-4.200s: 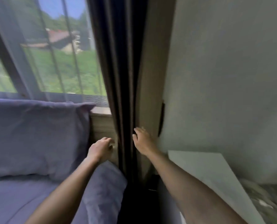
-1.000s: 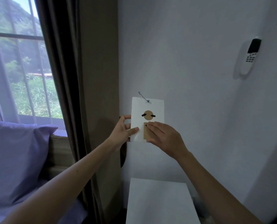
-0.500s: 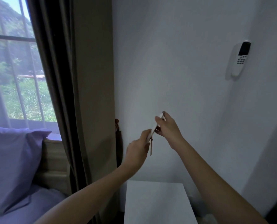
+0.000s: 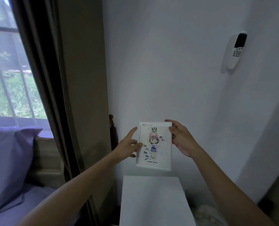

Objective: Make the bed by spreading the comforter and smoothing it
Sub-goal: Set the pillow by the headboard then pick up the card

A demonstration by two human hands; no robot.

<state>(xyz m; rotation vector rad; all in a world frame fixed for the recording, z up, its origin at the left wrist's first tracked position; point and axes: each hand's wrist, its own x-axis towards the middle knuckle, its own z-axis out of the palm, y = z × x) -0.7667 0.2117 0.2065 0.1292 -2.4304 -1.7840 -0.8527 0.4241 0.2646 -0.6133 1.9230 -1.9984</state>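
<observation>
Both hands are taken up w/ a lined card (image 4: 154, 146), not the bedding. The card is held upright, long axis near vertical, drawn face toward the camera, above a white table (image 4: 153, 201) by the wall. Its right edge is gripped by the right hand (image 4: 182, 141), fingers curled round it. The left hand (image 4: 127, 147) is at the left edge, thumb on the face, index straight; a true pinch can't be told.

The bed (image 4: 13, 209) lies low and to the left, beside the curtain (image 4: 54, 79), w/ a purple pillow (image 4: 6, 160) propped at its head under the window (image 4: 10, 79). It is nearer the left arm. Its long axis appears to run from the pillow back toward the camera.

No comforter is identified for certain. A pale crumpled heap (image 4: 205, 214) is seen low right, just past the table, nearer the right arm; it may be the comforter, not confirmed. Spreading is judged not yet begun: the card would need setting down first, prob. on the table.
</observation>
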